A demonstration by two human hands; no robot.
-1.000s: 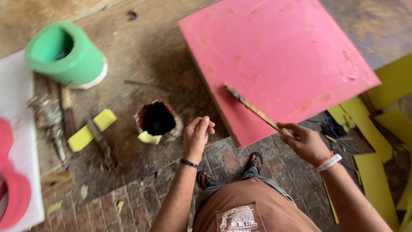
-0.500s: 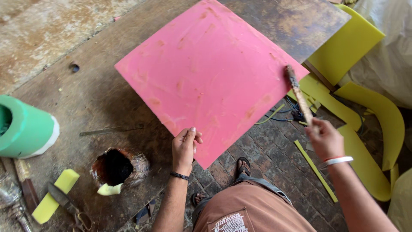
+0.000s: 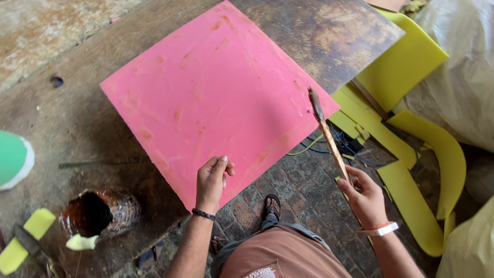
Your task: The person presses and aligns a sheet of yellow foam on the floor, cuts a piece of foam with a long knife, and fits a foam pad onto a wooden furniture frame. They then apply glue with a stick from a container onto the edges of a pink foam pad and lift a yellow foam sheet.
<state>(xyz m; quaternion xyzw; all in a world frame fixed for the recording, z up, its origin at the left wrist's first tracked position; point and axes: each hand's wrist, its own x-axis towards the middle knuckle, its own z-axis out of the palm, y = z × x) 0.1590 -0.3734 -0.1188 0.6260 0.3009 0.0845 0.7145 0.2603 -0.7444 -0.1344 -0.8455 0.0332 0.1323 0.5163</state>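
Observation:
A large pink foam sheet (image 3: 216,98) lies flat on a worn wooden table (image 3: 67,118), one corner hanging past the table's near edge. My left hand (image 3: 212,181) rests on that near edge of the sheet, fingers curled and pinching it. My right hand (image 3: 364,194) is off the table to the right and holds a thin wooden-handled brush (image 3: 326,135). The brush points up and away, its bristle tip just over the sheet's right corner.
A dark glue tin (image 3: 98,213) with a pale scrap stands at the table's near left. A green roll (image 3: 13,158) and a yellow foam piece (image 3: 23,239) with a blade lie at the left edge. Yellow foam offcuts (image 3: 411,175) and cables cover the brick floor at right.
The view has swung right, so the tin and green roll slid toward the left edge. My left hand stays at the sheet's near edge. The brush tip has come closer to the sheet's right corner.

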